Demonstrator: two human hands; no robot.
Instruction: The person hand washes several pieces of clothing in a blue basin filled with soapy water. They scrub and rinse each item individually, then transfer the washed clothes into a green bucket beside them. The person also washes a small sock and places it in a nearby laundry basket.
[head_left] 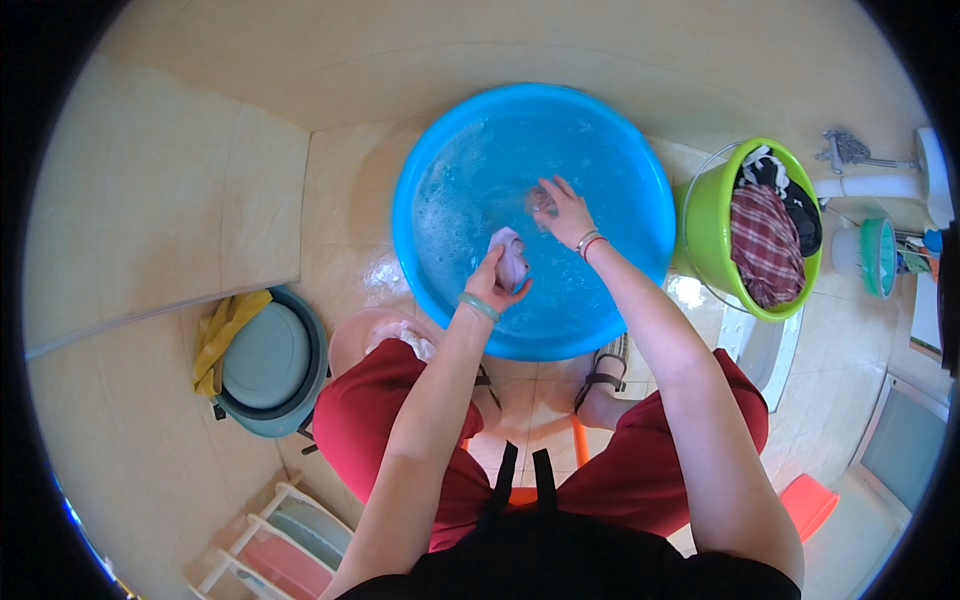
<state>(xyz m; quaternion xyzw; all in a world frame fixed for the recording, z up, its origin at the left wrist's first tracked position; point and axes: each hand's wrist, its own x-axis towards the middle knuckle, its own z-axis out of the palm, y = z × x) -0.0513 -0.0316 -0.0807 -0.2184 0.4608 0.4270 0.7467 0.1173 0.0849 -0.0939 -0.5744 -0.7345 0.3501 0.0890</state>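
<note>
A large round blue basin [412, 290] of sudsy water stands on the floor in front of me. Over its near half, my left hand [486, 284] is closed around a small bunched pale-purple cloth [511, 258]; whether it is a sock cannot be made out. My right hand [566, 218] is just at the water near the basin's middle, its fingers apart and partly bent, with no item visible in them. The water is blurred beside its fingertips. White foam [455, 215] floats on the left side of the water.
At the right stands a green bucket [708, 225] with a plaid cloth [765, 245] and dark clothes. A pink basin [350, 335] holding white cloth is by my left knee. Grey-green basins [265, 355] with a yellow cloth [232, 335] lean at the left wall.
</note>
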